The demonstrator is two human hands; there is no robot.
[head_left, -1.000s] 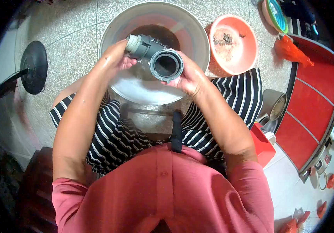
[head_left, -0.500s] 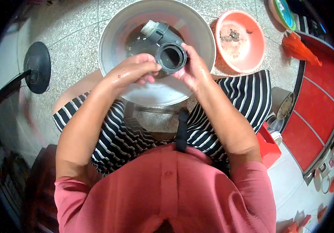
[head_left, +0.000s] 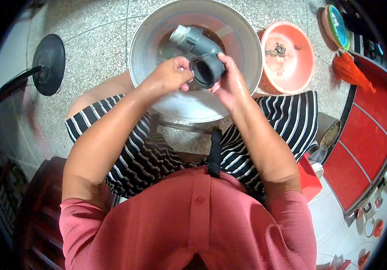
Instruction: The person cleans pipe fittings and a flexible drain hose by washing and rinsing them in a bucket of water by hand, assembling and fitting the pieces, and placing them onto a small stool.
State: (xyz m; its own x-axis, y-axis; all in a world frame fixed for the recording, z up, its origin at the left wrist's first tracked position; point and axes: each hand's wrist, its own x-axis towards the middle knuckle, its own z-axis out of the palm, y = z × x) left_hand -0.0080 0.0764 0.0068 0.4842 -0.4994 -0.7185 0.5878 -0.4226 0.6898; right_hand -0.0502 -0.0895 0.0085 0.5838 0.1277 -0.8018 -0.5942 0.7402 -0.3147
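Observation:
A grey plastic pipe fitting (head_left: 209,49) with a wide round opening and a white threaded end is held over a large metal basin (head_left: 189,108) with dark water in it. My right hand (head_left: 234,83) grips the fitting from its right side, fingers wrapped round it below the bend. My left hand (head_left: 172,75) is at the left rim of the round opening, its fingers curled and pinched together. Whatever those fingers may hold is too small to make out.
Right of the basin is a pink plastic basin (head_left: 308,58) with dark debris. A black round base (head_left: 49,65) stands at the left. Stacked basins (head_left: 336,27), a red bag (head_left: 353,74), a metal pot (head_left: 327,130) and a red box (head_left: 308,177) are on the right.
My left hand has left the white threaded end and moved to the rim of the round opening. The fitting has tilted, its opening turning towards the lower left.

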